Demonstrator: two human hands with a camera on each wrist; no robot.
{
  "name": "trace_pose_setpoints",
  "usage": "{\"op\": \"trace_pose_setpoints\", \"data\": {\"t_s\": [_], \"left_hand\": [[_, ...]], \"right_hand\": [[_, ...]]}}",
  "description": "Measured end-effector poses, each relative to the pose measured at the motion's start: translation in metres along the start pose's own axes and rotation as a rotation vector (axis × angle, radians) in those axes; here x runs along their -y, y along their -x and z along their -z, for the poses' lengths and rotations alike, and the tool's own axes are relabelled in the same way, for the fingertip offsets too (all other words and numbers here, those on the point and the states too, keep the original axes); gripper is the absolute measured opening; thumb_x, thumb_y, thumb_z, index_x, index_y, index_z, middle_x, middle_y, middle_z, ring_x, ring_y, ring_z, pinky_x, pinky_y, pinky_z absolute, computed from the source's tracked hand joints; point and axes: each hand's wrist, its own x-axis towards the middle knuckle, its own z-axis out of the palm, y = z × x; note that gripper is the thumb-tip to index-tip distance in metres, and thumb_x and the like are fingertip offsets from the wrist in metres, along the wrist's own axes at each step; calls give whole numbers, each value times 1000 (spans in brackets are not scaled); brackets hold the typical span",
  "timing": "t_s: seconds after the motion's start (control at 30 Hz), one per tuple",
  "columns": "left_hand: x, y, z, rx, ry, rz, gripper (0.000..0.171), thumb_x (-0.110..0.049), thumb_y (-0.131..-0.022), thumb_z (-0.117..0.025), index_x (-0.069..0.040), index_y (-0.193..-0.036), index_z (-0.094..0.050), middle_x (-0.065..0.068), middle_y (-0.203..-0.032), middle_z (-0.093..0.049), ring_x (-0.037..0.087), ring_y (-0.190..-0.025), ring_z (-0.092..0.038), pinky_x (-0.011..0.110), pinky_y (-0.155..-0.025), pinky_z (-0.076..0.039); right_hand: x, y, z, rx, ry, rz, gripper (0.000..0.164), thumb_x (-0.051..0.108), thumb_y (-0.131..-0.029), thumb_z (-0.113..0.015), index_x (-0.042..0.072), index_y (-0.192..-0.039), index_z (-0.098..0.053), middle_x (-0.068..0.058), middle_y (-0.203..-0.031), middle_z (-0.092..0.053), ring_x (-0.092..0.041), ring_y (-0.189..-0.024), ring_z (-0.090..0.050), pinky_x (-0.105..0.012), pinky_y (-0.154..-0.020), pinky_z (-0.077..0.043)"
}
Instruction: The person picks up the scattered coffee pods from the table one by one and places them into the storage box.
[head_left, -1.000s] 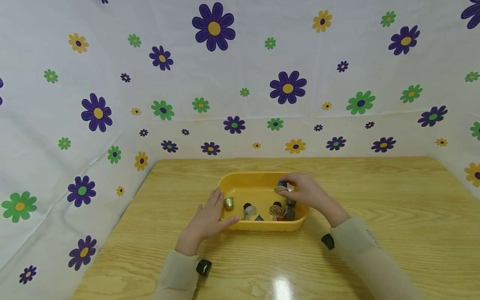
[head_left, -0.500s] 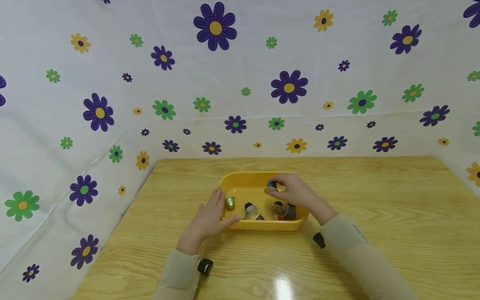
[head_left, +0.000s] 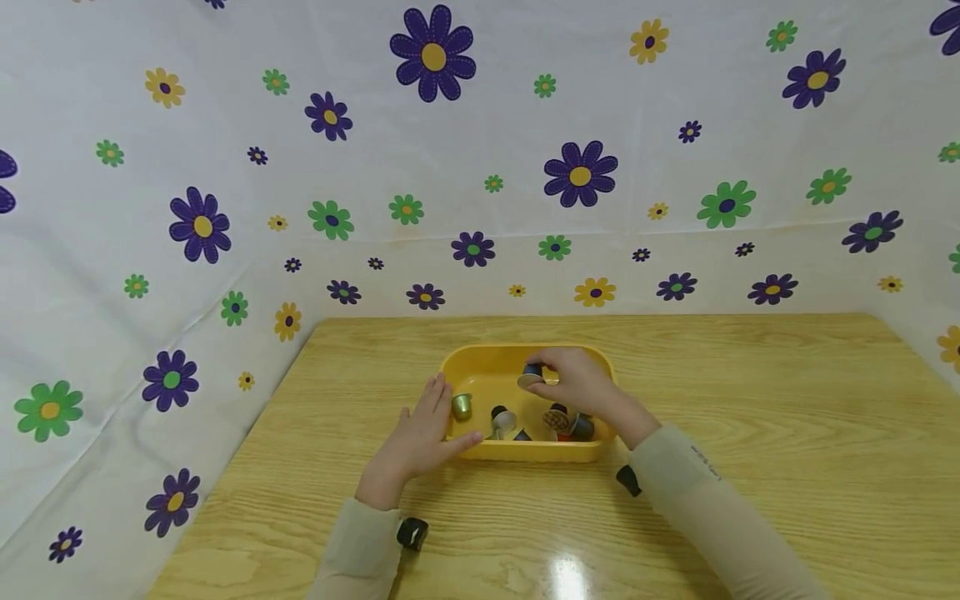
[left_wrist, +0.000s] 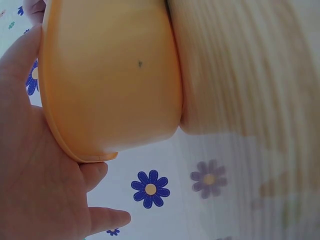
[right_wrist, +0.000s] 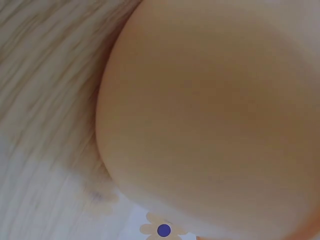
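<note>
A yellow tray [head_left: 517, 451] with rounded corners stands on the wooden table. Above its floor, my right hand [head_left: 581, 383] pinches a dark blue coffee capsule [head_left: 532, 372], its pale lid facing down. My left hand [head_left: 420, 437] lies along the left end of the tray with straight fingers, the thumb over the front rim; the left wrist view has this hand [left_wrist: 47, 165] against the rim. Inside the tray, a gold-green capsule [head_left: 462, 407] sits at the left. A black capsule with a pale lid [head_left: 505, 420] lies near the middle, and a brown-lidded capsule [head_left: 557, 418] and a dark capsule [head_left: 582, 427] lie at the right.
The wooden table [head_left: 750, 400] stretches around the tray on all sides. Behind it hangs a white cloth [head_left: 480, 125] printed with flowers, which continues along the left side. The tray's outer wall [right_wrist: 210, 110] fills most of the right wrist view.
My right hand has moved left across the tray with the blue capsule between its fingers. The left hand stays at the tray's left end.
</note>
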Motion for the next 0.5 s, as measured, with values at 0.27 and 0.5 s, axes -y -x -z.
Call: {"op": "trace_pose_setpoints", "data": {"t_s": [0.27,0.5], "left_hand": [[0,0,-1,-14,-12,0,91,-58,-84,-44,5,-139,-8,15,-146,1,25,-133,2,61,-96,-13],[-2,0,-1,-19,-6,8,88,-53,-85,-47,5,-139,-8,16,-146,1,26,-133,2,60,-96,-13]], "right_hand": [[4,-2,-1,11,-11,-24,34,18,-80,-66,-1,-108,-60,-9,-100,-62,-25,-93,-57,-36,-79,-46],[5,0,-1,29,-36,-58,36,13,-82,-63,-3,-114,-56,-15,-111,-58,-32,-102,-53,-39,-83,-43]]}}
